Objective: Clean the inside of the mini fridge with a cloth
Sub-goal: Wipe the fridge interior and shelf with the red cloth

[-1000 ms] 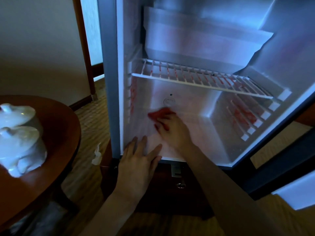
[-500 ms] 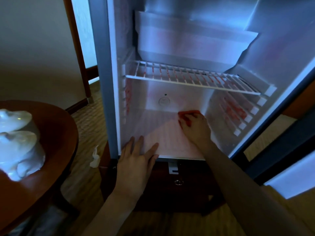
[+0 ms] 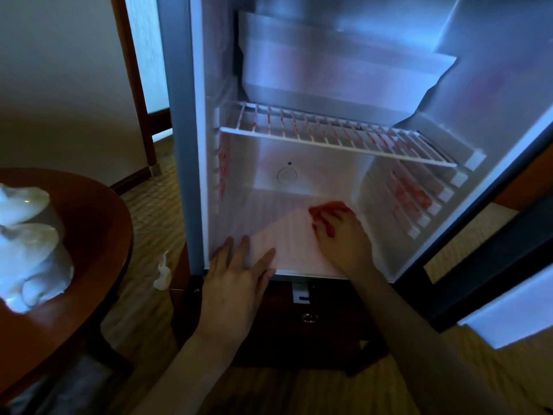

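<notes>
The mini fridge (image 3: pixel 197 145) stands open, white inside, with one wire shelf (image 3: pixel 329 136) across the middle. On the ribbed fridge floor my right hand (image 3: pixel 344 235) lies on a red cloth (image 3: pixel 327 208), fingers curled onto it near the back right. Most of the cloth is hidden under that hand. My left hand (image 3: pixel 236 280) rests flat on the front left edge of the floor, fingers straight and spread.
The fridge door (image 3: pixel 493 265) hangs open at the right. A round wooden table (image 3: pixel 89 250) with white lidded china (image 3: pixel 27 250) stands at the left. A crumpled white tissue (image 3: pixel 161 272) lies on the carpet beside the fridge. A dark cabinet (image 3: pixel 299 330) sits under the fridge.
My right hand has slid the red cloth across the fridge floor from the back centre towards the right. My left hand has stayed on the front edge.
</notes>
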